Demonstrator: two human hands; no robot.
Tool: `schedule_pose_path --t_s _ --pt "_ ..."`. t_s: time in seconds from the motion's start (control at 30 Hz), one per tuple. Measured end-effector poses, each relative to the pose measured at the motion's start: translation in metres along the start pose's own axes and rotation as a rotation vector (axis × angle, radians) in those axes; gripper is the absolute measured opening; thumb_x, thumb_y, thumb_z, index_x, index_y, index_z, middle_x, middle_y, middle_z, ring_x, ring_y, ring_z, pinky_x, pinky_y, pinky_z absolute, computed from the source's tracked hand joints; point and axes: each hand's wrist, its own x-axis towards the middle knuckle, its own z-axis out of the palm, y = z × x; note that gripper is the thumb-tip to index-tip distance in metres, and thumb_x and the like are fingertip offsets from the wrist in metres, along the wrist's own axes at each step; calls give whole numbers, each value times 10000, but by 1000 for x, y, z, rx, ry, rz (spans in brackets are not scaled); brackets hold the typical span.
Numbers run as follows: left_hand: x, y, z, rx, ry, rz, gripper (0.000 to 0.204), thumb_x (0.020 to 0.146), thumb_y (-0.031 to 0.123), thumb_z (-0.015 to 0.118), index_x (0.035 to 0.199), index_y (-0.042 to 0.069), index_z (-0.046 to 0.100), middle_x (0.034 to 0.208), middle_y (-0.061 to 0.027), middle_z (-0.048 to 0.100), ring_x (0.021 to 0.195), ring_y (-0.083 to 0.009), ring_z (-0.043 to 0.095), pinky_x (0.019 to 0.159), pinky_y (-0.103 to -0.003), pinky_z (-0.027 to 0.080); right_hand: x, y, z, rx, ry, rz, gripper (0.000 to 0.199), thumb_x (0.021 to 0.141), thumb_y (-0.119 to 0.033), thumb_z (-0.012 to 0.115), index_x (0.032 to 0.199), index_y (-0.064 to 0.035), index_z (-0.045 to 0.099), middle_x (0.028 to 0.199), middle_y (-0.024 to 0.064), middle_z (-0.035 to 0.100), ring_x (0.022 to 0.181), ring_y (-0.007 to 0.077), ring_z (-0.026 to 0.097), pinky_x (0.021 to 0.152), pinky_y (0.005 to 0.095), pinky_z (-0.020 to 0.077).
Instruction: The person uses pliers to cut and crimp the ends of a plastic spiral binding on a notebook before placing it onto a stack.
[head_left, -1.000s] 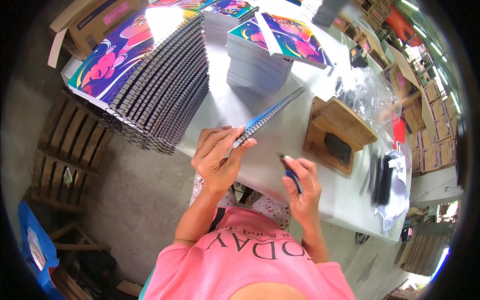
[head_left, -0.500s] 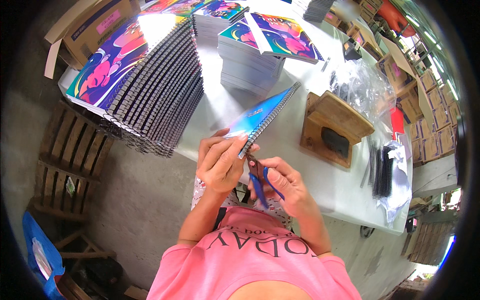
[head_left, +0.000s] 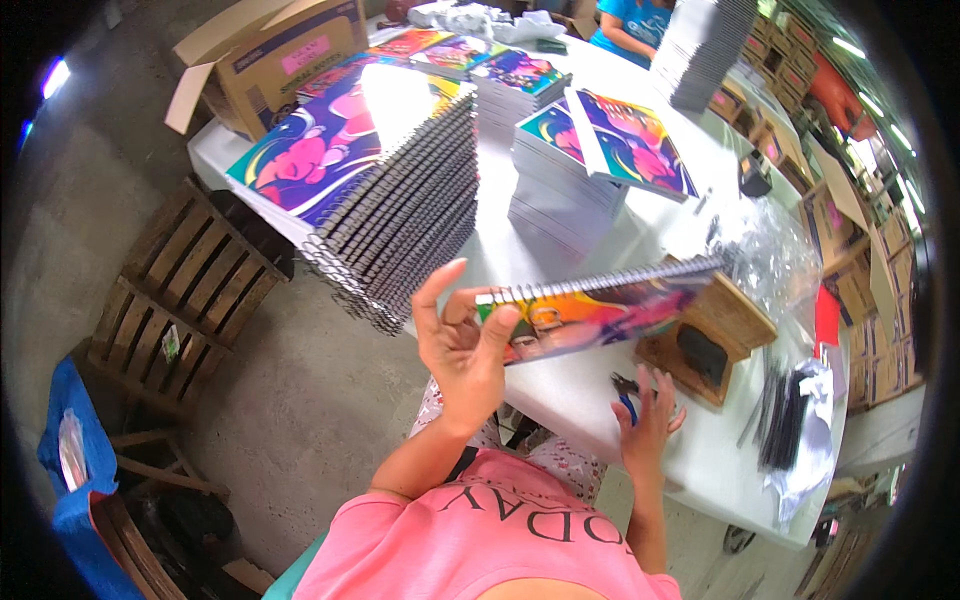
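Observation:
My left hand (head_left: pixel 462 355) pinches one end of a spiral notebook (head_left: pixel 590 312) between thumb and fingers. The notebook is raised over the table edge, its wire binding along the top and its colourful cover towards me. On the table to the right, my right hand (head_left: pixel 652 418) has its fingers spread. Beside that hand's thumb lies a pair of pliers (head_left: pixel 626 398) with dark jaws and blue handles, partly hidden by the hand. The notebook's far end overlaps a wooden stand (head_left: pixel 752 325) with a black patch on it.
A tall stack of spiral-bound notebooks (head_left: pixel 400 200) stands at the left, beside a cardboard box (head_left: pixel 290 75). Unbound book stacks (head_left: pixel 565 205) sit mid-table. At right are clear plastic (head_left: pixel 770 245) and black binding coils (head_left: pixel 782 420). A person in blue (head_left: pixel 625 35) is across the table.
The pliers have left the notebook's wire end and now lie on the table, with my right hand opened beside them. My left hand has lifted and turned the notebook, showing its colourful cover.

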Motion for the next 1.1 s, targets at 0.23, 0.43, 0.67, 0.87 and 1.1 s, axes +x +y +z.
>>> schedule_pose_path --t_s 0.23,0.43,0.67,0.87,1.1 --pt "-1 64 5 -230 -154 133 387 828 -67 604 1123 17 368 987 -154 512 954 -217 568 839 -310 462 78 -44 -40 1914 51 143 851 732 -275 778 1408 -142 278 1297 68 456 1188 243 457 972 463 394" --pt "68 122 -24 361 -2 689 467 726 28 753 1076 41 445 997 -86 515 935 -183 573 818 -309 483 170 -127 -112 1826 113 -193 781 692 -214 796 1331 -44 381 1224 98 500 1097 201 515 928 322 444" --pt "198 138 -82 703 276 586 328 780 72 679 1081 40 554 927 -48 609 871 -124 549 825 -266 401 282 -254 -156 1266 72 -647 558 726 -182 781 1216 -24 564 1093 164 604 775 152 653 554 235 521" --pt "191 84 -130 803 172 242 286 915 231 550 1144 61 561 1040 -80 605 968 -157 552 868 -289 415 317 -262 -97 759 -187 -681 587 777 -424 694 1183 -13 588 1197 180 591 1147 275 538 979 360 391" --pt "193 56 -124 388 186 240 430 982 404 400 1144 31 540 1106 -81 543 1049 -150 481 955 -275 339 305 -278 -57 1129 -49 -421 492 878 -342 602 1247 -22 541 1191 142 589 1116 205 530 975 303 363"
